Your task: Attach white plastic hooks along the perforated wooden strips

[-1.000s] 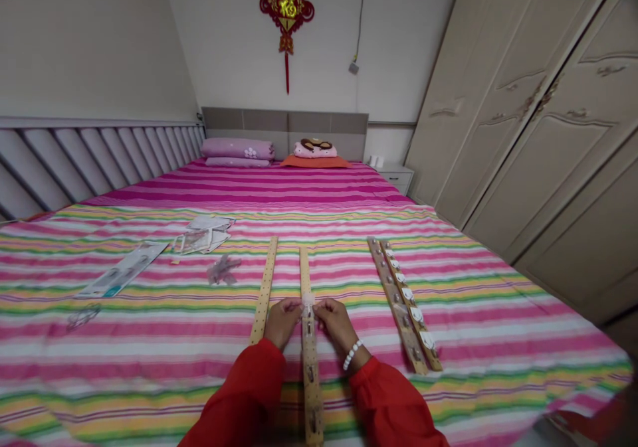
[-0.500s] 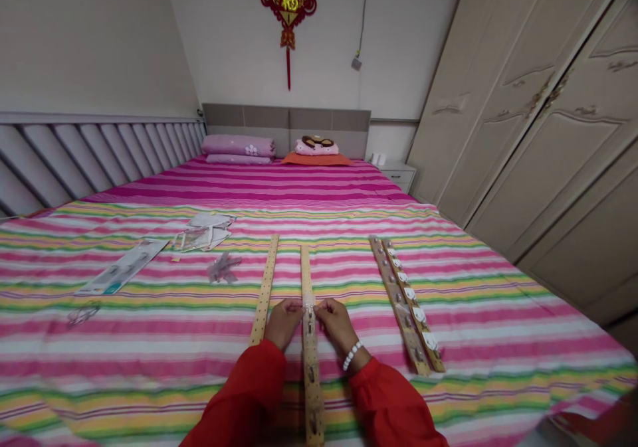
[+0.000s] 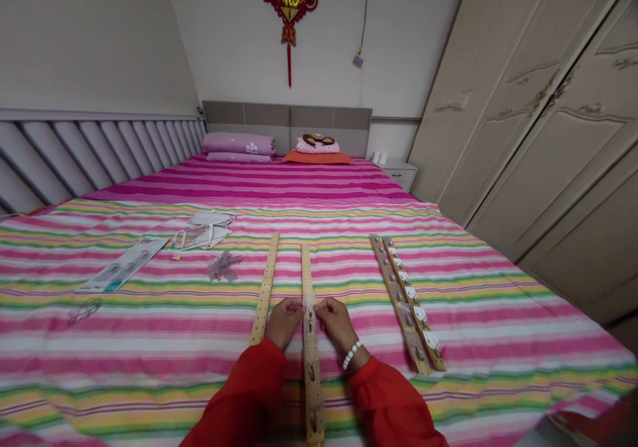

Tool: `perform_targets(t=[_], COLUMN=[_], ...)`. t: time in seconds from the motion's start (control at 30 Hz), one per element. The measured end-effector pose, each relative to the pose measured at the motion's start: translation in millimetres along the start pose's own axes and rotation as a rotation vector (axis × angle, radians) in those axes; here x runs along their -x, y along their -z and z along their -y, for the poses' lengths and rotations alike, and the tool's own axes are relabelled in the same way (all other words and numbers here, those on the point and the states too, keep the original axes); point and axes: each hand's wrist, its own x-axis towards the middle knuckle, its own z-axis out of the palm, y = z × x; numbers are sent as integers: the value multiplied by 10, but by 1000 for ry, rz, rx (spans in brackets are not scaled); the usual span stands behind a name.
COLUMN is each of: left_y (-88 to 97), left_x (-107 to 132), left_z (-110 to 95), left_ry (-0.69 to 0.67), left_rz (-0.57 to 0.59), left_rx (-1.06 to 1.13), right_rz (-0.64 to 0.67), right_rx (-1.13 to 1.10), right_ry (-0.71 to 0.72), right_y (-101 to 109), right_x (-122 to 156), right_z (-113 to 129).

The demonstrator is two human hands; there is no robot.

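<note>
A light wooden strip with rows of small holes (image 3: 312,354) lies lengthwise in front of me, several small metal pieces set along its near half. My left hand (image 3: 284,322) is closed in a pinch at the strip's left edge. At the right edge my right hand (image 3: 337,322), with a white bead bracelet on its wrist, pinches too. Between the fingertips, across the strip, is a small clear plastic piece (image 3: 309,299); its exact kind is too small to make out. Left of my left hand lies a second holed wooden strip (image 3: 266,287) with nothing on it.
To the right lie a strip with metal pieces (image 3: 397,297) and another with white cards (image 3: 420,314). Leftward are grey translucent scraps (image 3: 224,266), flat packets (image 3: 204,230), a long clear package (image 3: 122,266) and thin wire loops (image 3: 84,310), all on the striped bedspread (image 3: 164,367).
</note>
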Motion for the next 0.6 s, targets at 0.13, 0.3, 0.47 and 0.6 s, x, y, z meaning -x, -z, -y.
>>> perform_targets(t=[0.13, 0.3, 0.47, 0.6], left_y=[8, 15, 10, 13], left_x=[-18, -52, -84, -44], left_z=[40, 113, 172, 149], left_ry=[15, 11, -5, -45], left_rz=[18, -8, -75, -92], left_rx=[22, 34, 11, 15], right_rz=[-4, 3, 21, 33], right_rx=[-4, -5, -16, -23], right_ry=[-8, -4, -22, -41], right_y=[3, 11, 18, 26], right_x=[-11, -28, -29, -24], right_z=[-32, -46, -37, -21])
